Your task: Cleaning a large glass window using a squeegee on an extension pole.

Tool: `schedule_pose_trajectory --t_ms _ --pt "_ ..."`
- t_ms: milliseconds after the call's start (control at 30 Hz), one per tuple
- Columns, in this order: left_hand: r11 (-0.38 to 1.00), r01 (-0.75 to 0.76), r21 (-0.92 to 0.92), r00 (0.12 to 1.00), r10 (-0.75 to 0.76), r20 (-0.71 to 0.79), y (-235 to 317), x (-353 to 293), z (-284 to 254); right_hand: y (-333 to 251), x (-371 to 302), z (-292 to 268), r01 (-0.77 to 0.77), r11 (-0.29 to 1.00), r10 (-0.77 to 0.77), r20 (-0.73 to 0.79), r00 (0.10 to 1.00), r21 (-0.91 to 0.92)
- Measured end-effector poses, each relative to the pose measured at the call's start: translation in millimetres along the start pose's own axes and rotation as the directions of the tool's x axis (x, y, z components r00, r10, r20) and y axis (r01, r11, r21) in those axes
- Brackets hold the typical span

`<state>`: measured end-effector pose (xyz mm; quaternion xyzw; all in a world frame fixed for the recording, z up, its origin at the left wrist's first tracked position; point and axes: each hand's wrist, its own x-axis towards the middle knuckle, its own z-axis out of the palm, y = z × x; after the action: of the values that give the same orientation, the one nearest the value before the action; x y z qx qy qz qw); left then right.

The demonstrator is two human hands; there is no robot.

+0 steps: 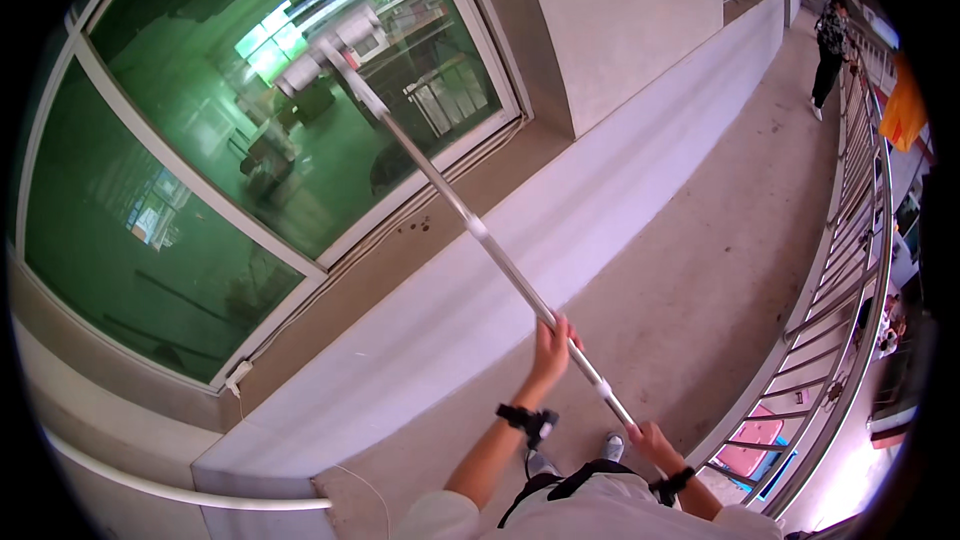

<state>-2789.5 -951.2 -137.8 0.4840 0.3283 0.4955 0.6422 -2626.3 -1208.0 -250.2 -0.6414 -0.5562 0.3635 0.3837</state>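
Both my hands grip the silver telescopic pole of a long-handled window washer (435,178). My left hand (551,348) is closed around the pole partway down. Nearer my body, my right hand (653,446) closes on its lower end. From there the pole slants up and to the left to the window. Its crosswise grey head (303,70), blurred, lies over the large green-tinted pane (180,50); whether it touches the glass I cannot tell. Dark straps with small devices sit on both my wrists.
A concrete ledge (400,240) with a cable runs below the window. The walkway floor (700,270) extends far ahead beside a metal railing (800,365) on the right. Farther along, another person (830,45) stands at the railing. A white pipe (180,493) crosses the lower left.
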Motion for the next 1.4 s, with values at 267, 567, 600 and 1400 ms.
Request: schedule_pose_trajectory --t_ms 267,567,600,1400 --pt "0.963 0.269 -0.027 0.957 -0.264 0.120 -135.8 -69.8 26.1 106.1 -101.7 -18.8 -0.699 0.686 0.644 0.280 0.712 0.201" --pt "0.995 0.045 0.092 0.998 -0.049 0.036 -74.7 44.9 76.2 96.3 24.0 -41.5 -0.424 0.904 0.419 0.085 0.904 0.049" --pt "0.998 0.031 0.063 0.999 -0.032 0.026 -52.2 71.4 84.6 79.7 51.6 -45.7 -0.387 0.916 0.379 0.088 0.921 0.107" --pt "0.995 0.079 -0.065 0.995 -0.082 -0.049 -92.5 183.1 193.0 149.7 179.8 -237.4 -0.455 0.883 0.334 0.526 0.782 0.117"
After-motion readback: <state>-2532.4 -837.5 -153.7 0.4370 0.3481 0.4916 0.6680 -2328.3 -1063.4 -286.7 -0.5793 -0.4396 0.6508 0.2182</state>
